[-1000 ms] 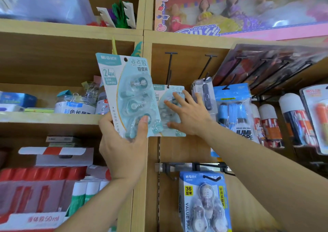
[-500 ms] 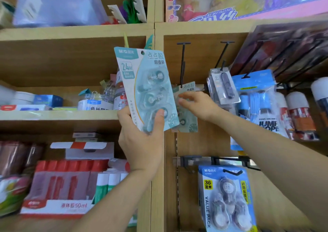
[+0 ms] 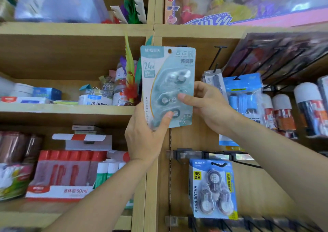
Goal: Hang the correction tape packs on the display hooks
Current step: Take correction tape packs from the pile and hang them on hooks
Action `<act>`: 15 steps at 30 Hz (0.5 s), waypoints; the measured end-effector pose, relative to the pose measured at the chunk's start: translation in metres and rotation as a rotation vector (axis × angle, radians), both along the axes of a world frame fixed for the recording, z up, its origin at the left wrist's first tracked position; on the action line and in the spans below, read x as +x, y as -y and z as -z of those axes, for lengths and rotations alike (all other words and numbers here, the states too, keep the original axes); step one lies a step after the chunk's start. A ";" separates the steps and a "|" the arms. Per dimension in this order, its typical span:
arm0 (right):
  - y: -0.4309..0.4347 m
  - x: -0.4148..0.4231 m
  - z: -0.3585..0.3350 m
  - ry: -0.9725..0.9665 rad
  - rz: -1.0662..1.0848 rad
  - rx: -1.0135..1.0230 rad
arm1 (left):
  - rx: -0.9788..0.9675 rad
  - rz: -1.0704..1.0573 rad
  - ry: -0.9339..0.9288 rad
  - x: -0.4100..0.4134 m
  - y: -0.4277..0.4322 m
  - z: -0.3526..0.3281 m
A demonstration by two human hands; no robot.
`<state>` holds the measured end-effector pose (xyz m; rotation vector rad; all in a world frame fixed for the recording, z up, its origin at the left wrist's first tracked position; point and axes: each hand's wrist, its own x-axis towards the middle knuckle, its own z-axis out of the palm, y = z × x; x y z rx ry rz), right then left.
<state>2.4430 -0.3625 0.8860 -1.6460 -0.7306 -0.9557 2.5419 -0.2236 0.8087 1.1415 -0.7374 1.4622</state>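
L hand (image 3: 143, 139) + R hand (image 3: 211, 107) both clamped on tape pack (image 3: 159, 82); small hole (image 3: 169, 50) prob misses hook (image 3: 220, 46) tip, pack bends/drops.

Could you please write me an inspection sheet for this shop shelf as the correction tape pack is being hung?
Surface: wooden shelf back panel, bare below the held pack.
Job's things: pale teal correction tape pack marked 24M held upright before the panel, its hang hole empty; black wire hook bare to its right; blue correction tape value pack hanging on a lower hook.
Clutter: red-and-white glue carton and clear jar of binder clips on the left shelves.
Grippers: left hand grips the pack's lower left corner; right hand pinches its right edge.
Cables: nothing seen.
Surroundings: pink doll box on top; blue jump rope pack hanging at right.
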 end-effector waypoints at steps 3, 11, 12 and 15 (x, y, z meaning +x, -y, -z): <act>0.013 -0.007 0.000 0.042 -0.010 0.108 | 0.079 -0.089 0.045 0.002 0.000 0.000; 0.067 -0.022 -0.011 0.053 0.444 0.111 | 0.318 -0.495 0.187 0.009 -0.012 -0.002; 0.069 -0.022 -0.012 0.043 0.475 0.097 | 0.356 -0.571 0.210 0.011 -0.016 -0.002; 0.068 -0.017 -0.015 0.033 0.537 0.058 | 0.394 -0.638 0.229 0.015 -0.020 0.002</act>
